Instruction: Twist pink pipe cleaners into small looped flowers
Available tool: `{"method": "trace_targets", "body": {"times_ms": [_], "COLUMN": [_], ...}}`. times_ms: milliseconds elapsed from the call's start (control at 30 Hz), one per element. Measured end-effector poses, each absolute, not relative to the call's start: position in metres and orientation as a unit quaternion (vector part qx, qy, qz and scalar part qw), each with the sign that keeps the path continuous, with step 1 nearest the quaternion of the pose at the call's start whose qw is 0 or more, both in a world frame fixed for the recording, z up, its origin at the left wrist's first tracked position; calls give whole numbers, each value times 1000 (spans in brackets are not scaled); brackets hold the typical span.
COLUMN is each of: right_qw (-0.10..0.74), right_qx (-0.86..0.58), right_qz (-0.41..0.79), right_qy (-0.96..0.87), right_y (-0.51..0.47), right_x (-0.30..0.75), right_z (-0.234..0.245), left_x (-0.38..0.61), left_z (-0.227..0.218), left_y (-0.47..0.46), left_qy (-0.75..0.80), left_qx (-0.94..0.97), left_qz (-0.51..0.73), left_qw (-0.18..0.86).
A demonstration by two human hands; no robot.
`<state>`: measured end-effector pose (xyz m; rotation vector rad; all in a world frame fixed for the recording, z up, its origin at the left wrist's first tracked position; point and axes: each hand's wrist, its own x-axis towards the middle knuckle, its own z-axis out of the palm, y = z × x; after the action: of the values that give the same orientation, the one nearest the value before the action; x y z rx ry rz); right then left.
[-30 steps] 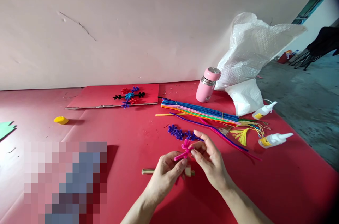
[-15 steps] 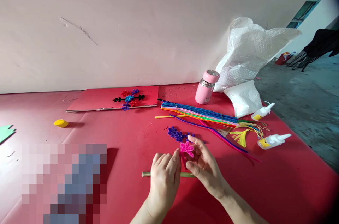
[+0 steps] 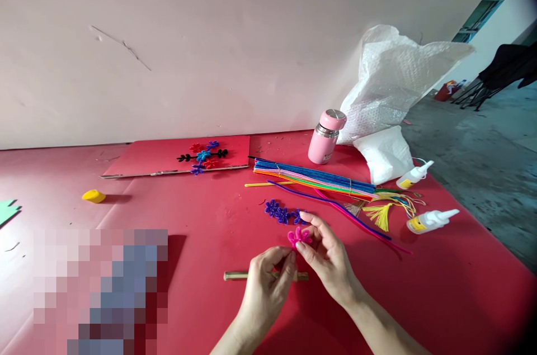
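Now left grip point(image 3: 267, 281) and right grip point(image 3: 334, 264) both pinch the pink flower point(image 3: 295, 236), fanned away from the stick point(image 3: 235, 275), long axis crosswise.

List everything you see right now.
Flower: 1, pink, front centre, held
Small flowers: 3 visible, purple, behind it
Stick: 1, pale, front centre
Pipe cleaner bundle: 1, multicoloured, centre right
Loose pipe cleaners: 3 visible, yellow, purple, pink, before the bundle
Tassel: 1, yellow, right
Bottles: 2, white with yellow labels, right
Flask: 1, pink, rear
Bubble wrap: 1, clear, rear right
Packet: 1, white, rear right
Cardboard: 1, red, rear left
Flower cluster: 1, multicoloured, on cardboard
Lid: 1, yellow, left
Paper: 1, green, left edge
Blurred patch: 1, mostly blue, front left
Legged object: 1, black, far right
Table: 1, red, underneath
Partition: 1, white, behind
Left hand: 1, bare, at the flower's base
Right hand: 1, bare, gripping the flower
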<state>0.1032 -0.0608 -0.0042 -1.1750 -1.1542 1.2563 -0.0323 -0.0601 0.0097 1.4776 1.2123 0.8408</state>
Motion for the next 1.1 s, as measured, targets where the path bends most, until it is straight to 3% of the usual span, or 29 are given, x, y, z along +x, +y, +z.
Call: {"method": "trace_targets", "body": {"times_ms": [133, 267, 500, 600, 833, 1100], "right_qw": [522, 534, 584, 592, 590, 588], "right_qx": [-473, -459, -461, -453, -494, -495], "right_qz": [540, 548, 590, 602, 568, 570], "right_qy": [-461, -452, -314, -286, -293, -291], "right_y": [-61, -60, -55, -54, -56, -55], "right_x": [103, 103, 100, 97, 91, 89], "right_z": [0, 0, -6, -6, -5, -4], "left_x": [-30, -29, -32, -30, -26, -19], "left_z": [12, 8, 2, 5, 3, -1], "left_y": [-61, -61, -66, -68, -68, -69], "left_qy": [495, 504, 492, 488, 530, 561], "left_qx": [601, 650, 761, 785, 790, 759], "left_qz": [336, 318, 397, 372, 307, 319], "left_qw": [530, 472, 147, 81, 34, 88]}}
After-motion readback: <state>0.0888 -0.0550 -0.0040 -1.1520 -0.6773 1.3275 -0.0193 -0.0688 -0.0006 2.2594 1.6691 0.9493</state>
